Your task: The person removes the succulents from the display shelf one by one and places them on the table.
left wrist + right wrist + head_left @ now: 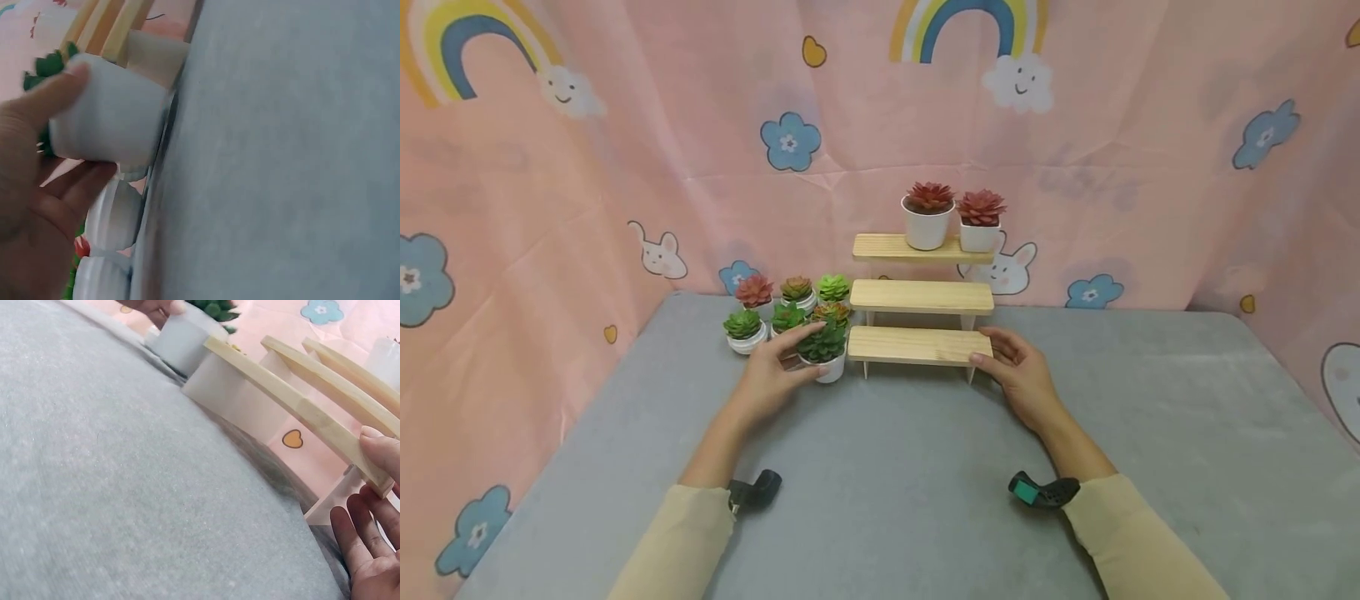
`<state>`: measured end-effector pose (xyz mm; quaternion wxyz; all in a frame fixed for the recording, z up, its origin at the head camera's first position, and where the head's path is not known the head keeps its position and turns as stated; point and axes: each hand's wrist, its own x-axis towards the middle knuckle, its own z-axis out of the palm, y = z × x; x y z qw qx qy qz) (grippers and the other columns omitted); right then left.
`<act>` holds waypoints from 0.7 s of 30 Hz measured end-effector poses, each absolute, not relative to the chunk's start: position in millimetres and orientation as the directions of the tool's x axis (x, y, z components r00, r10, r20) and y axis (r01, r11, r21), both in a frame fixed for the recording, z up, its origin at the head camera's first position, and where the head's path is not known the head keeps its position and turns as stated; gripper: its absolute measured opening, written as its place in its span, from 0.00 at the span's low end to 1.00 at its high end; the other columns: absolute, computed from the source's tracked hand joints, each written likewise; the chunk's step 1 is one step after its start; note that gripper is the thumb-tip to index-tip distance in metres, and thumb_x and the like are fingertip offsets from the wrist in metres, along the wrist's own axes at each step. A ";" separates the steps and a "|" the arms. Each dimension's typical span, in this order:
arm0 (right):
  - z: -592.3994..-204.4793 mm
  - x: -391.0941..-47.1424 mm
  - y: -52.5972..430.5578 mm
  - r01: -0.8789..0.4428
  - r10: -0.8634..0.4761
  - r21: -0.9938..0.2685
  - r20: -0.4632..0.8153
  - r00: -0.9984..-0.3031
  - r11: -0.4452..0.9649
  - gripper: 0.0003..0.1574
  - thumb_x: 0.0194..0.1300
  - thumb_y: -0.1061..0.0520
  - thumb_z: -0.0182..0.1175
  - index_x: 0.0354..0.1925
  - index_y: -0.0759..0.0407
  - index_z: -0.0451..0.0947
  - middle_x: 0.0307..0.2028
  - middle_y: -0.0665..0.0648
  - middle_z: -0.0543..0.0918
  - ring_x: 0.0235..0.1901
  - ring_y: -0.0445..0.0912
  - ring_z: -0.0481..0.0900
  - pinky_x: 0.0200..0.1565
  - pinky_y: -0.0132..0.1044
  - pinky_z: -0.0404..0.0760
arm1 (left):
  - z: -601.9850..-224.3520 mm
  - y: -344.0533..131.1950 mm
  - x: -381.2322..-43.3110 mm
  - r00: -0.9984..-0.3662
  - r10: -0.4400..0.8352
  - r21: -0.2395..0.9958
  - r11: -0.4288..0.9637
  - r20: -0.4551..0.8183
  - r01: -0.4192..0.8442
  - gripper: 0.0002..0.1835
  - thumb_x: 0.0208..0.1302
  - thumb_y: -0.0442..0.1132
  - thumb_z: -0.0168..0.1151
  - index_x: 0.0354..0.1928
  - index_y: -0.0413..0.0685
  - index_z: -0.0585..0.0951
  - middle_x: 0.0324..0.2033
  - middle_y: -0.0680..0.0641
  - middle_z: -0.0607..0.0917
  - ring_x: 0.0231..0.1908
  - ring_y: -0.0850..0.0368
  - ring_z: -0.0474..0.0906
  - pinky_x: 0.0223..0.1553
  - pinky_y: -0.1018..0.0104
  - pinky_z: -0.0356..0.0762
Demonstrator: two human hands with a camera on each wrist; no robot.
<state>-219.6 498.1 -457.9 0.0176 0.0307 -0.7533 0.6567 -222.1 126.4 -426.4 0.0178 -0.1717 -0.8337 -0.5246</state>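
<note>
My left hand (767,377) holds a dark green potted succulent (824,343) by its white pot, thumb at the front and fingers behind. In the left wrist view the plain tapered pot (112,112) sits between thumb and fingers, low at the tabletop. Just right of it stands a three-tier wooden display stand (917,346) on pale legs. My right hand (1028,379) grips the right end of its lowest board, with the thumb on the front edge (375,453). Two red succulents stand on the top board, a round-potted one (927,218) and a square-potted one (981,223).
Several small potted succulents crowd behind and left of my left hand, among them a green one (744,330), a red one (755,292) and a bright green one (833,288). The grey table (895,483) ends at a pink patterned curtain (1112,167).
</note>
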 end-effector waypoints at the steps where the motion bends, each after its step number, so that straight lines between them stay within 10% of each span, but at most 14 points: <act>1: -457.9 -219.6 498.3 -0.070 -0.025 -0.988 0.067 -0.997 0.135 0.38 0.70 0.56 0.65 0.71 0.66 0.64 0.69 0.68 0.71 0.54 0.29 0.76 0.51 0.18 0.79 | -429.2 126.2 -222.7 -0.940 0.266 0.871 0.385 0.212 0.305 0.34 0.60 0.33 0.73 0.69 0.57 0.76 0.72 0.43 0.71 0.65 0.44 0.76 0.63 0.58 0.79; 21: -457.8 -219.6 499.5 -0.066 -0.029 -0.991 0.063 -0.998 0.117 0.37 0.69 0.58 0.65 0.70 0.66 0.65 0.68 0.70 0.71 0.53 0.29 0.77 0.50 0.19 0.79 | -404.1 128.5 -217.6 -0.942 0.283 0.717 0.618 0.180 0.323 0.31 0.63 0.45 0.72 0.69 0.56 0.76 0.77 0.42 0.63 0.75 0.40 0.61 0.69 0.43 0.71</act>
